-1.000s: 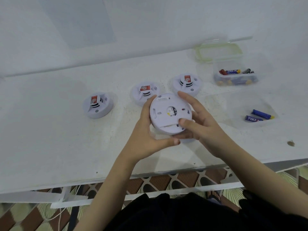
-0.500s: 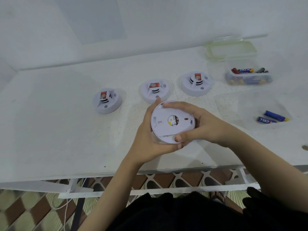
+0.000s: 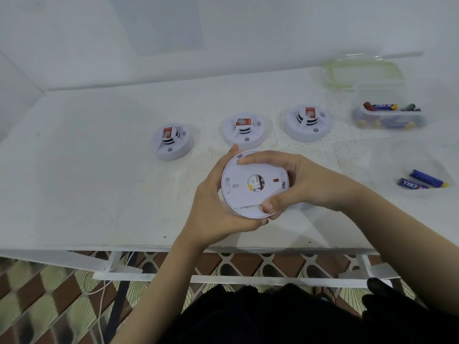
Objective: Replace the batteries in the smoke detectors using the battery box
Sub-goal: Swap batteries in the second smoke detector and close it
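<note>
three smoke detectors [image 3: 244, 131] in a row on the table [image 3: 87, 170], battery box [image 3: 390, 115] to their right, two loose batteries [image 3: 422, 182] nearer the front

Both hands, left hand [image 3: 218, 202] and right hand [image 3: 295, 182], grip an upturned smoke detector [image 3: 253, 184] above the counter [image 3: 87, 170]; three detectors [image 3: 244, 131] sit beyond, battery box [image 3: 390, 115] far right.

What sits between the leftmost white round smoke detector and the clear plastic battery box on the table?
Head view: the middle white round smoke detector and the right white round smoke detector, standing apart.
</note>
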A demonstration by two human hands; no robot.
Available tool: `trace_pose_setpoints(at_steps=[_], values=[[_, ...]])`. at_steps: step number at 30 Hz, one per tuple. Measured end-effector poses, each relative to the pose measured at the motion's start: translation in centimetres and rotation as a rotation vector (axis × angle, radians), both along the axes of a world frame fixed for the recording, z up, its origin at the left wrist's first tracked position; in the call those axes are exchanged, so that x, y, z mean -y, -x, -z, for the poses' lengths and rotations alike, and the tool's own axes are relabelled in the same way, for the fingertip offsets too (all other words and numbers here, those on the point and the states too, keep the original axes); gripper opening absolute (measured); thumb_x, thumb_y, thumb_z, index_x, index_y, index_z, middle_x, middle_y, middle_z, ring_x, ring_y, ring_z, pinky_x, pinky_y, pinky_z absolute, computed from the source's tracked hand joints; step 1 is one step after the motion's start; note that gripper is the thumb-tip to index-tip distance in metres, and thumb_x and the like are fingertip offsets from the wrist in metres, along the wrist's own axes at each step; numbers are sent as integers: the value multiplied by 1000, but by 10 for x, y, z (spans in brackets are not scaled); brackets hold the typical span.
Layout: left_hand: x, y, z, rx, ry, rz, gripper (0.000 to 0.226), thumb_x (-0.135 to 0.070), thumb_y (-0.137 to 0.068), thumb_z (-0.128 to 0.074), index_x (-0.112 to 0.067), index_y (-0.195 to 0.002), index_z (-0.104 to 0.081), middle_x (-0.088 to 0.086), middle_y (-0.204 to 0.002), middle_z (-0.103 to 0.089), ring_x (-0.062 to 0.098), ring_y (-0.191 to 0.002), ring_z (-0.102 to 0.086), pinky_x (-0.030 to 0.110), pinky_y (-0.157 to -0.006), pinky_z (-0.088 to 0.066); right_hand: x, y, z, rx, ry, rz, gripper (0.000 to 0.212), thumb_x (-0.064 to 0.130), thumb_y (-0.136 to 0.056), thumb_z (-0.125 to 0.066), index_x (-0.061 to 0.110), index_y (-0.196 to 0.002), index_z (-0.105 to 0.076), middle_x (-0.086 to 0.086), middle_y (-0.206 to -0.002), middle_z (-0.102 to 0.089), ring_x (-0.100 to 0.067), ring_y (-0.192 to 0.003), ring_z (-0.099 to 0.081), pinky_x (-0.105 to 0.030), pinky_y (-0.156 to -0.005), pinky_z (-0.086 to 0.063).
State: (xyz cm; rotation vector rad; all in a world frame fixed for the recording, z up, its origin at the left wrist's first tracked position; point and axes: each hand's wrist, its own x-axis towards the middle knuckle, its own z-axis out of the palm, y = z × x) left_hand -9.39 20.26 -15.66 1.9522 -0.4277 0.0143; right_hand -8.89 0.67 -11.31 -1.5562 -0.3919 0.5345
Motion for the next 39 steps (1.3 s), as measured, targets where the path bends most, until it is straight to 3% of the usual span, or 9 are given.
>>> trace_pose_setpoints(at_steps=[5, 8, 11, 14, 18, 23, 27, 33, 39], values=[[-3, 6, -5, 10, -27, 24, 104, -9, -48, -95, -25, -137, -43, -41, -120, -52, -14, -115, -52, 2, -86, -41, 1, -1, -1, -18, 19, -76, 68, -15, -68, -72, 29, -118, -62, 15, -126, -57, -16, -109, -61, -54, -88, -51], [-7, 8, -8, -37, -24, 86, 105, -18, -48, -94, -26, -139, -43, -24, -126, -57, -1, -120, -55, 13, -91, -47, 4, -1, 0, -50, 38, -137, 69, -16, -68, -71, 29, -119, -62, 9, -126, -57, -21, -110, -61, -57, -89, -49], [-13, 10, -12, -56, -18, 125, 101, -26, -49, -88, -30, -138, -42, -20, -127, -58, 3, -120, -55, 15, -91, -47, 3, -3, -4, -26, 83, -197, 70, -14, -70, -72, 28, -125, -59, 11, -123, -60, -17, -113, -59, -43, -93, -51], [-22, 8, -16, -45, -35, 132, 104, -32, -46, -88, -34, -139, -41, -18, -133, -57, 0, -125, -52, 14, -95, -44, -2, -5, -8, 180, 261, -200, 73, -1, -71, -78, 38, -127, -51, 23, -122, -55, 2, -117, -49, -19, -93, -46], [-35, 5, -19, -22, -88, 92, 107, -39, -46, -87, -29, -141, -39, -24, -131, -56, -5, -123, -51, 7, -93, -41, -9, -7, -7, 599, 593, 0, 71, 32, -66, -83, 43, -128, -51, 5, -145, -31, -7, -133, -29, -31, -106, -31], [-48, 8, -10, -32, -147, 42, 104, -30, -48, -92, -44, -136, -38, -17, -135, -54, -4, -124, -50, 13, -95, -43, -28, -10, -3, 918, 750, -78, 63, 38, -68, -75, 19, -125, -56, -6, -134, -45, -19, -120, -43, -26, -97, -30], [-52, 12, -4, -64, -121, -32, 95, -44, -47, -83, -42, -132, -41, -27, -123, -57, -12, -114, -53, 5, -89, -42, -43, -16, 5, 1182, 907, -81, 61, 42, -65, -66, 14, -118, -58, -3, -116, -57, -21, -108, -51, -38, -102, -22], [-56, 16, 0, -63, -87, -137, 82, -45, -44, -81, -50, -117, -45, -30, -114, -59, -9, -107, -56, 10, -84, -46, -57, -25, 11, 1020, 822, -135, 65, 47, -63, -52, 13, -118, -55, -2, -103, -59, -20, -96, -53, -35, -91, -32], [-58, 20, -3, -59, -121, -116, 79, -47, -49, -81, -48, -119, -44, -30, -115, -56, -9, -104, -56, 4, -80, -43, -60, -28, 13, 941, 785, -212, 69, 48, -65, -59, 15, -126, -52, -4, -103, -54, -20, -91, -50, -31, -83, -38]])
